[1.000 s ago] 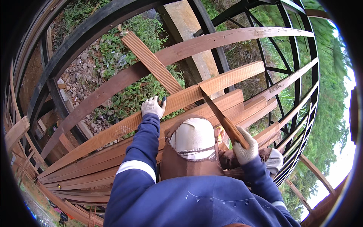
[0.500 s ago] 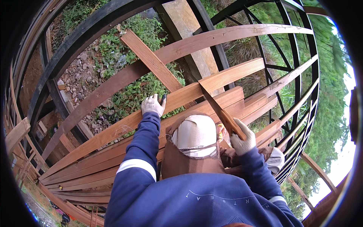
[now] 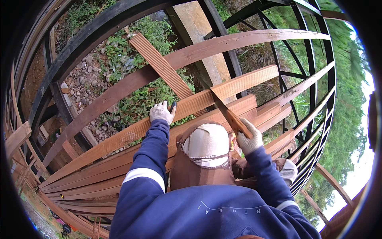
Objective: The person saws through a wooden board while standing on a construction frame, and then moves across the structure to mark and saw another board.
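Note:
A long grooved wooden plank [image 3: 191, 101] runs diagonally across the view. My left hand [image 3: 162, 113], in a pale glove with a dark thumb tip, grips it, with fingers over its far edge. To the right, my right hand [image 3: 250, 137], also gloved, is closed round the wooden handle of a handsaw [image 3: 235, 121]. The saw's blade sits in a cut across the plank, and its narrow end shows faintly past the far edge. Just short of the plank, between my arms, is my knee [image 3: 207, 141] in torn brown trousers over pale cloth.
More planks [image 3: 119, 171] lie side by side beneath and nearer me. A short grooved board [image 3: 163, 67] crosses under the plank, near a curved-looking brown beam [image 3: 199, 51]. Black metal framework [image 3: 221, 40] surrounds this, with plants and rubble [image 3: 89, 79] below.
My right hand has pushed the saw forward and to the left, so more of the blade passes through the plank. My left hand stays on the plank.

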Tool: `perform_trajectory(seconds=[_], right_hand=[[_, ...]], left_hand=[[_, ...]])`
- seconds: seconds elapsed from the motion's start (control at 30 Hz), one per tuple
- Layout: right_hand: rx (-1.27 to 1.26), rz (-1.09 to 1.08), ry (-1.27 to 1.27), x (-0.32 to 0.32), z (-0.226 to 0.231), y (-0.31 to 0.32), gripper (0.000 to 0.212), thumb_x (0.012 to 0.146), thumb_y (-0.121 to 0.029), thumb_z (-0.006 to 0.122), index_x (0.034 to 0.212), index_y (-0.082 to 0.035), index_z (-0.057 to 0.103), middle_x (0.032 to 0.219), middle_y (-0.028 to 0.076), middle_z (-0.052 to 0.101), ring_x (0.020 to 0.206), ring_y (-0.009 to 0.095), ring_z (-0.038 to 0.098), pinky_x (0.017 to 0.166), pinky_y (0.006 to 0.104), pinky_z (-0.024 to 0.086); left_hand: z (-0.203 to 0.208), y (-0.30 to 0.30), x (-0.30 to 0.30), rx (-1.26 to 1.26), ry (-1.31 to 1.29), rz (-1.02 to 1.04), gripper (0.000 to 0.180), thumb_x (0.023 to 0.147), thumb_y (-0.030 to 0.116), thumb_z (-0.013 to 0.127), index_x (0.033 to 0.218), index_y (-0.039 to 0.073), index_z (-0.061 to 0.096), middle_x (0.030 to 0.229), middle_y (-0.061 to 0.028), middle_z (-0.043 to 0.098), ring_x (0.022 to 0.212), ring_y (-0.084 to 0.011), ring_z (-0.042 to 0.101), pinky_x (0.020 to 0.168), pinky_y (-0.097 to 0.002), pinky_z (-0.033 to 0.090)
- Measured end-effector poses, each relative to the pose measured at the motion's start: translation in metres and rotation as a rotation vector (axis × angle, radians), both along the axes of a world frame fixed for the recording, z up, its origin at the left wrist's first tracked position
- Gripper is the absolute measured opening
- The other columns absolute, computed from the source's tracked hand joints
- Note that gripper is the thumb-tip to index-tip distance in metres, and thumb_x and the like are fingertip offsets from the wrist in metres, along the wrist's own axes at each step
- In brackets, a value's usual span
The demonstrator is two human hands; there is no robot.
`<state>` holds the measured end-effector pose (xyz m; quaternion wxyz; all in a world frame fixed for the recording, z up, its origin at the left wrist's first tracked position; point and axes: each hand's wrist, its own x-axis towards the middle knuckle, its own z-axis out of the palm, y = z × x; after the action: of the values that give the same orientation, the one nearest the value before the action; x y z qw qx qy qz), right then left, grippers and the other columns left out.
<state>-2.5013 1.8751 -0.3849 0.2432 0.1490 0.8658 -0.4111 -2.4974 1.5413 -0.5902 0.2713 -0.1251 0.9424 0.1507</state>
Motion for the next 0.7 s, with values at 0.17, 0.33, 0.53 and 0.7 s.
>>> perform_trajectory(seconds=[0.17, 0.33, 0.53, 0.7], right_hand=[[0.074, 0.114, -0.051, 0.053, 0.145, 0.043, 0.056, 0.08, 0.001, 0.06, 0.136, 0.007, 0.057, 0.12, 0.02, 0.072, 0.113, 0.022, 0.07, 0.099, 0.0337, 0.052], [0.014, 0.002, 0.087, -0.009, -0.053, -0.012, 0.051, 0.084, -0.005, 0.069, 0.135, 0.0, 0.061, 0.101, 0.022, 0.073, 0.094, 0.019, 0.072, 0.086, 0.031, 0.056], [0.03, 0.044, 0.003, 0.009, 0.031, 0.004, 0.052, 0.083, 0.0, 0.064, 0.135, 0.004, 0.06, 0.113, 0.021, 0.073, 0.104, 0.021, 0.072, 0.092, 0.031, 0.055], [0.09, 0.112, -0.081, 0.06, 0.152, 0.04, 0.063, 0.076, 0.003, 0.059, 0.139, 0.007, 0.055, 0.127, 0.022, 0.07, 0.121, 0.029, 0.068, 0.104, 0.0371, 0.05]], left_hand=[[0.0, 0.0, -0.002, -0.016, 0.005, -0.018, 0.053, 0.096, 0.058, 0.054, 0.114, 0.01, 0.067, 0.111, -0.0126, 0.072, 0.109, -0.0292, 0.066, 0.097, -0.046, 0.05], [-0.001, 0.012, -0.008, 0.021, 0.007, -0.064, 0.053, 0.097, 0.059, 0.052, 0.111, 0.011, 0.068, 0.112, -0.0133, 0.072, 0.109, -0.0309, 0.067, 0.097, -0.0465, 0.05], [-0.003, 0.0, 0.001, 0.003, 0.03, 0.01, 0.057, 0.097, 0.06, 0.051, 0.114, 0.009, 0.069, 0.11, -0.0145, 0.073, 0.107, -0.0317, 0.067, 0.097, -0.0457, 0.05], [0.0, -0.001, 0.002, 0.002, 0.067, -0.005, 0.052, 0.096, 0.058, 0.054, 0.107, 0.01, 0.069, 0.103, -0.0123, 0.073, 0.103, -0.0302, 0.068, 0.094, -0.046, 0.05]])
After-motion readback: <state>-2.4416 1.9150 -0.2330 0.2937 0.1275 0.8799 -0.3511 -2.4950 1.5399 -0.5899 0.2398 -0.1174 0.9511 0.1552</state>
